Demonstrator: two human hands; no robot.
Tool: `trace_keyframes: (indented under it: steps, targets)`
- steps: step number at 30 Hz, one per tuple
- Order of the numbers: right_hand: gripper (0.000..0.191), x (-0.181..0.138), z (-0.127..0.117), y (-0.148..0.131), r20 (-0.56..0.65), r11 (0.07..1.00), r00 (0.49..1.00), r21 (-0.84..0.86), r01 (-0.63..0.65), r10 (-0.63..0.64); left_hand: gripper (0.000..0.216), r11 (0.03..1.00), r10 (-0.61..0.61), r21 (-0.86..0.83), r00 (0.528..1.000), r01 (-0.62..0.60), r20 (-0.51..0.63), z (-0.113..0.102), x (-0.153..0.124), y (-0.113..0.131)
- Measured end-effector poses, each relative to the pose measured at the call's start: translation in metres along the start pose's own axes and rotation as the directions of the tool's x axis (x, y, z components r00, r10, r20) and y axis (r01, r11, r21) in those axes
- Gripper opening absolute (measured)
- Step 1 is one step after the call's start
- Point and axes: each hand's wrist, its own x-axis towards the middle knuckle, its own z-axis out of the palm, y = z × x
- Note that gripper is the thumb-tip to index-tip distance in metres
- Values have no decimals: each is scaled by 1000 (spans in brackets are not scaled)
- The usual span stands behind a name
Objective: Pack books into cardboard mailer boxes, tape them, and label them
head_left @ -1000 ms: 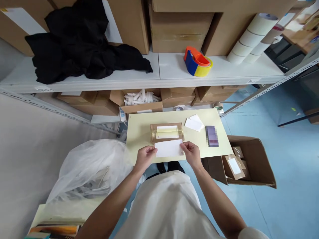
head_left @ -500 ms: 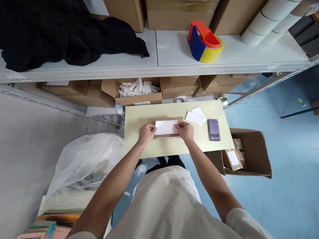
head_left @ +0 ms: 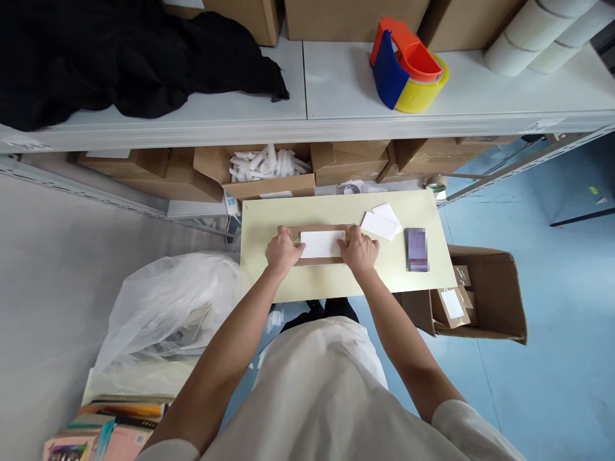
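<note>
A small cardboard box (head_left: 321, 261) lies on the pale yellow table (head_left: 269, 214), with a white label (head_left: 321, 244) flat on its top face. My left hand (head_left: 283, 248) grips the box's left end, its thumb on the label's left edge. At the opposite end my right hand (head_left: 359, 250) is closed round the box, thumb at the label's right edge. To the right of that hand are loose white labels (head_left: 379, 225), overlapping each other. A purple pixelated item (head_left: 416, 250) lies farther right on the table.
Behind the table stands a shelf (head_left: 336, 96) with a tape dispenser (head_left: 408, 67), black cloth (head_left: 144, 57) and white rolls (head_left: 523, 38). An open carton (head_left: 497, 291) holding small boxes stands on the right. Clear plastic bags (head_left: 163, 301) bulge at the left, above stacked books (head_left: 110, 429).
My fingers have shifted from pinching the label's sides to gripping both ends of the box. The label now lies flatter on the box. The view has moved slightly.
</note>
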Motion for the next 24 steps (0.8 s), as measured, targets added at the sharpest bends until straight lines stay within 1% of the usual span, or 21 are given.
trace_keyframes:
  steps: [1,2,3,4,5,6,7,8,9,10,11,12,13,16,18,20,22,24]
  targets:
    - [40,-1,-1,3,-29,1000,1000,-2,7,-7,56,1000,-19,18,1000,19,-4,-2,0,-2]
    - [44,-2,-2,6,-62,1000,998,5,21,-21,59,999,-15,29,1000,16,-9,-4,0,-4]
    - [44,-3,-2,8,-95,999,994,20,48,-46,56,999,23,32,999,-22,-22,-5,-2,-5]
    - [44,-6,-1,9,-124,995,988,37,92,-87,50,995,100,34,994,-98,-42,-4,-4,-5]
    - [44,-8,0,9,-142,986,978,55,160,-151,45,976,214,41,975,-212,-64,-2,-7,-4]
    - [47,-11,2,7,-139,965,961,72,251,-240,42,936,352,55,933,-349,-77,1,-10,-2]
    - [50,-13,4,4,-114,932,933,89,351,-341,43,871,490,75,869,-485,-68,6,-13,0]
    - [55,-16,7,1,-74,891,897,105,443,-437,47,797,602,92,798,-597,-38,12,-15,3]
    - [59,-18,11,-2,-25,851,858,116,512,-513,51,736,673,102,740,-669,6,18,-16,5]
    - [64,-19,14,-4,22,823,827,117,555,-561,56,699,707,105,705,-708,45,24,-16,6]
    - [68,-20,17,-4,58,816,816,105,568,-575,59,686,717,104,693,-720,68,29,-15,5]
    - [69,-21,20,-2,78,828,825,84,554,-560,61,691,712,101,698,-716,72,33,-14,4]
    - [70,-21,21,1,87,850,846,56,523,-526,62,707,699,98,713,-701,60,36,-12,1]
    - [71,-23,22,14,80,917,915,-20,398,-396,63,777,626,102,780,-622,-9,40,-8,-7]
    - [72,-25,20,17,63,941,941,-57,335,-331,64,825,559,126,828,-551,-42,39,-8,-10]
    - [74,-30,19,14,44,948,951,-78,309,-306,65,856,509,148,858,-495,-70,40,-11,-9]
    - [71,-37,20,8,50,939,943,-82,333,-330,67,873,482,145,871,-466,-100,41,-15,-9]
    - [66,-44,21,5,83,925,927,-79,372,-366,69,892,451,110,883,-439,-131,43,-17,-12]
